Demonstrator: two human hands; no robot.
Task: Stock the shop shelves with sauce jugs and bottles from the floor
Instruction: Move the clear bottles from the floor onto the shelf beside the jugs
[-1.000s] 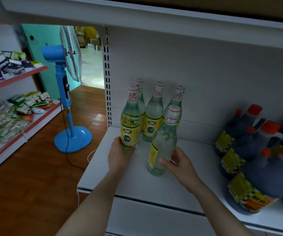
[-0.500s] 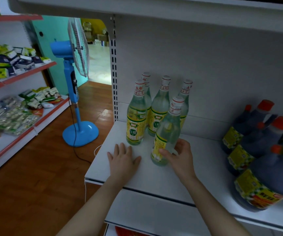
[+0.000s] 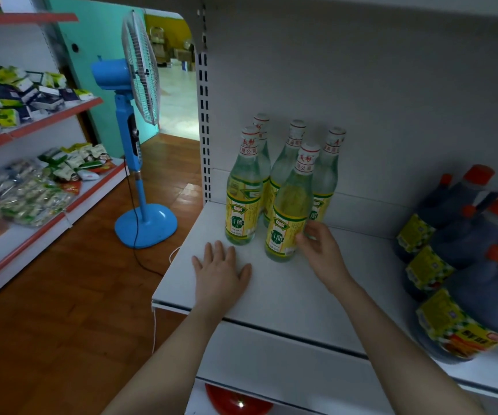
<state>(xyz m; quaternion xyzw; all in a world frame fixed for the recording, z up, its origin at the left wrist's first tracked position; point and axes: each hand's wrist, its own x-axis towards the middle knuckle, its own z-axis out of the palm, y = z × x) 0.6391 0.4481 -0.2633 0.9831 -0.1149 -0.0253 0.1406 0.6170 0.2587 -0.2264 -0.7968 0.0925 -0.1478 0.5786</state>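
Observation:
Several clear vinegar bottles with yellow labels and white-red caps stand on the white shelf [image 3: 271,295] near its left end. The front right bottle [image 3: 289,211] stands upright, and my right hand [image 3: 321,250] holds its lower right side, thumb on the label and fingers curled behind it. The front left bottle [image 3: 243,193] stands free. Just in front of that bottle, my left hand [image 3: 220,271] lies flat on the shelf, fingers spread, holding nothing.
Dark sauce jugs [image 3: 475,265] with orange caps crowd the shelf's right end. A blue standing fan [image 3: 136,121] is on the wooden floor to the left, its cord trailing. Snack shelves [image 3: 32,187] line the left wall. Another shelf board hangs overhead.
My left hand let go of the front left bottle and came down flat on the shelf. My right hand stood the tilted front right bottle upright.

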